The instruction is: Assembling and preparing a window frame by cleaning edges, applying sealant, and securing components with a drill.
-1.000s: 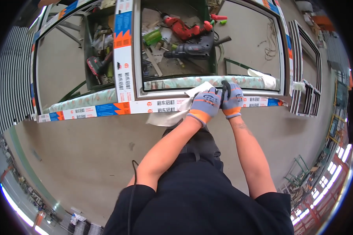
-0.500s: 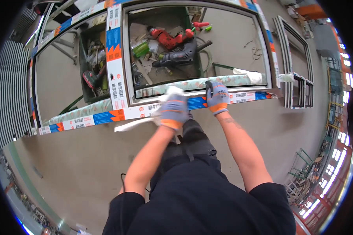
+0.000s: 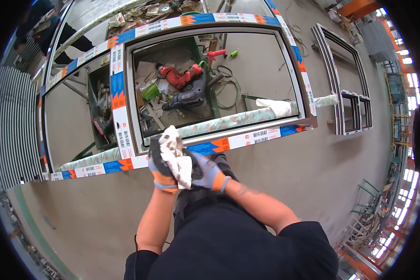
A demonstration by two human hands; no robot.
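A crumpled white rag [image 3: 175, 154] with dark smudges is bunched between my two gloved hands. My left hand [image 3: 161, 170], in a grey, black and orange work glove, is closed on its left side. From the right, my right hand [image 3: 209, 171] in a matching glove grips the rag's lower part, its fingertips partly hidden behind the cloth. Both hands are just in front of the near rail of a large window frame [image 3: 238, 141], which is covered in blue, white and orange protective tape.
Through the frame's opening show a red power drill [image 3: 179, 77] and a dark power tool [image 3: 189, 95] in a green bin. A wrapped padded bar [image 3: 228, 122] runs under the frame, with a white cloth [image 3: 275, 107] on it. Another frame [image 3: 343, 79] stands right; a person [image 3: 56, 35] is far left.
My left hand has lifted the rag off the near rail and drawn it back. My right hand has left the rail and come left to grip the rag. The view has shifted.
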